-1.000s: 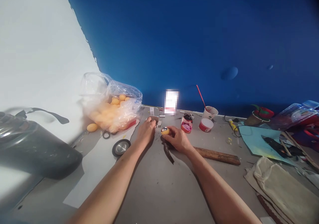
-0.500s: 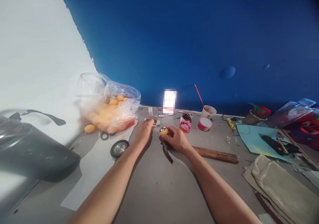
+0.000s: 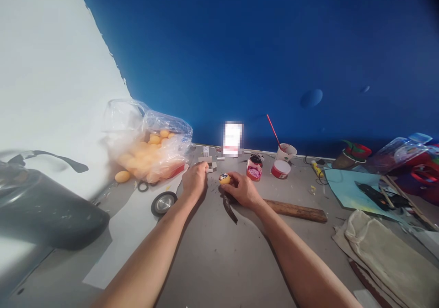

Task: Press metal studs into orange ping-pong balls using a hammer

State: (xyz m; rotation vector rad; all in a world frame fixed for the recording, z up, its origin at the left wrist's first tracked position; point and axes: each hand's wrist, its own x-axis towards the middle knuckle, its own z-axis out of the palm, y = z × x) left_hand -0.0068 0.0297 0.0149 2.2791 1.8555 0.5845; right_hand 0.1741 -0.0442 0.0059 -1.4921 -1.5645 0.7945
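Observation:
My right hand pinches a yellow ball between thumb and fingers, holding it just above the table. Shiny silver bits cover the ball's top. Under and beside that hand lies a hammer, its dark curved claw pointing towards me and its wooden handle running off to the right. My left hand is closed, with its fingertips at the left edge of a small open cardboard box. The box's contents are too small to make out, and most left fingers are hidden behind the hand.
A clear plastic bag of yellow balls stands at left, one loose ball beside it. Nearby are a small wheel and a dark container. Behind my right hand stand a red-and-white tub, a round lid and a paper cup.
My left hand has drawn back slightly to the left, and the small box has shifted a little with it. My right hand keeps the ball in nearly the same place.

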